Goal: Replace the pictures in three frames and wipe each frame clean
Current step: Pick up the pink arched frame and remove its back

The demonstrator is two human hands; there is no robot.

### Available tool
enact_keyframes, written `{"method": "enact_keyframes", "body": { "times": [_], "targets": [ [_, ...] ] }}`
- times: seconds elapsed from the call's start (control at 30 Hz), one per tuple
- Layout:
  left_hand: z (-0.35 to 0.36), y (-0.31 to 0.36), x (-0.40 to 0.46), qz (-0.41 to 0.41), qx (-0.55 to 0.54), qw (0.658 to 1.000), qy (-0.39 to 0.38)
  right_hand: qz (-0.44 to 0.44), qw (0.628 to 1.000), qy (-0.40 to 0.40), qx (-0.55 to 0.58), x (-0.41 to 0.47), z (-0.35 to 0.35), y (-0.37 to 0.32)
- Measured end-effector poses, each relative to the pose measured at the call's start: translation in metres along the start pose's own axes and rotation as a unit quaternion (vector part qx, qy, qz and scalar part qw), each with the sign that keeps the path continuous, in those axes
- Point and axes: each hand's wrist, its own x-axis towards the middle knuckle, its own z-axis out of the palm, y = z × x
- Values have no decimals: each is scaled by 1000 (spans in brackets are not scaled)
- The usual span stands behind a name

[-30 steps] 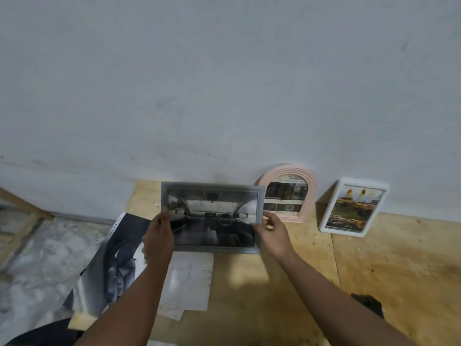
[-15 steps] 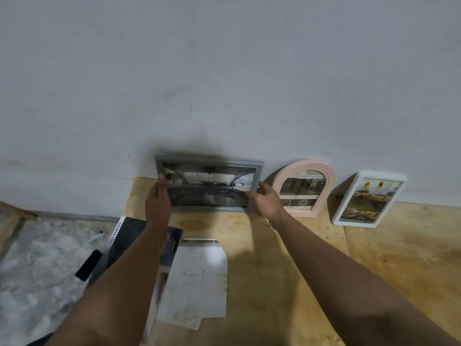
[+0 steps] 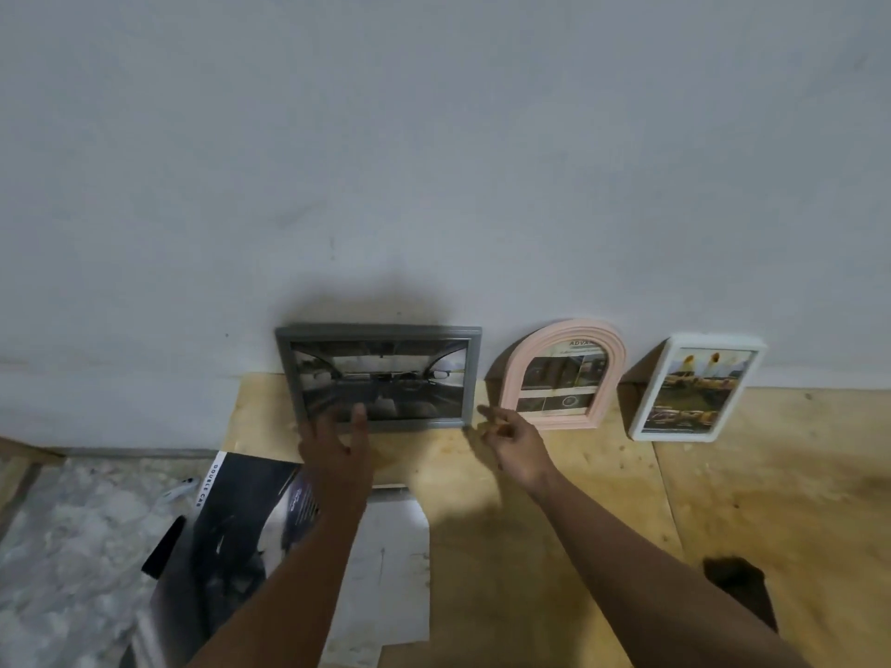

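Note:
A grey rectangular frame [image 3: 381, 376] with a dark car-interior picture leans upright against the wall on the plywood board [image 3: 554, 499]. To its right stand a pink arched frame [image 3: 561, 373] and a white frame [image 3: 696, 388], each holding a picture. My left hand [image 3: 337, 445] is open just below the grey frame's lower left edge, fingertips overlapping it. My right hand [image 3: 511, 438] hovers by the frame's lower right corner, fingers loosely curled and holding nothing.
A dark magazine [image 3: 231, 523] and a pale sheet of paper [image 3: 390, 571] lie on the board's left side under my left arm. A black cloth [image 3: 737, 580] lies at the right. A marbled floor [image 3: 72, 547] is at the left.
The grey frame went from held in the air to standing against the wall. Both hands have let go of it and drawn back a little.

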Motion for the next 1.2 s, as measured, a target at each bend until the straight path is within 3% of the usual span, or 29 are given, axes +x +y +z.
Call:
{"method": "enact_keyframes", "body": {
  "times": [0.17,0.3,0.37,0.63,0.77,1.07,1.2],
  "targets": [
    [57,11,-54,78,-35,984,-153,42,997,60,10,-14,-54,47],
    [104,47,-75,33,-33,963,-266,50,979,192,43,-6,-108,54],
    [130,61,-73,-2,-34,958,-284,51,975,211,47,4,-132,50],
    [195,97,-65,-86,-44,964,-249,-4,994,103,46,50,-180,12],
    [193,93,-67,-71,-29,973,-217,-10,996,79,51,42,-184,10],
    [129,57,-140,0,6,966,-257,101,990,-18,98,-41,-184,71],
    [105,58,-176,18,5,973,-230,138,983,-71,97,-57,-182,97]
  ]
}}
